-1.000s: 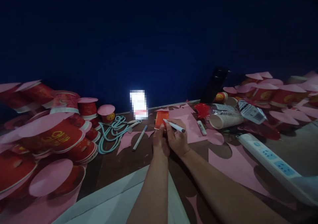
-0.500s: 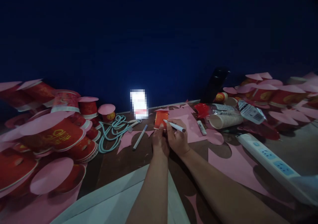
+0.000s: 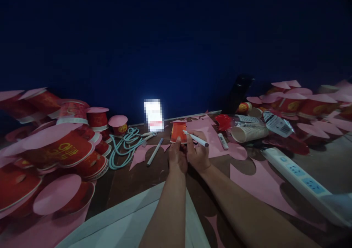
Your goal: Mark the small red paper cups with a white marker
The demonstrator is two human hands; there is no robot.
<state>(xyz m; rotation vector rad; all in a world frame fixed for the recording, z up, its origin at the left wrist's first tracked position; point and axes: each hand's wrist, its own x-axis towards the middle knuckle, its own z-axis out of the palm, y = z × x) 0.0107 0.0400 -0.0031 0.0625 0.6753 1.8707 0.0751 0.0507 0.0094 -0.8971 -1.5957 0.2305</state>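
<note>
A red paper cup [image 3: 178, 131] with a pink paper disc on top stands in the middle of the dark table. My left hand [image 3: 178, 156] is closed on its near lower side, the thumb against the wall. Between the fingers of my right hand [image 3: 198, 152] is a white marker [image 3: 198, 139] with a dark rear end. Its tip points left at the cup's right side; whether it touches the surface I cannot tell. Left of my hands lies another marker [image 3: 154, 152] beside a pink paper scrap [image 3: 139, 153].
Several red cups with pink discs [image 3: 73, 151] are piled at left; more [image 3: 306, 103] stand at right. A coiled cable [image 3: 119, 163] lies near a lit screen [image 3: 154, 115]. Right are stacked paper cups [image 3: 250, 132], a glue stick [image 3: 223, 141], cut pink paper [image 3: 264, 184] and a power strip [image 3: 299, 178].
The marker in my right hand has shifted slightly to the right, and its tip sits a little further right on the cup. My left hand and the cup stay nearly still.
</note>
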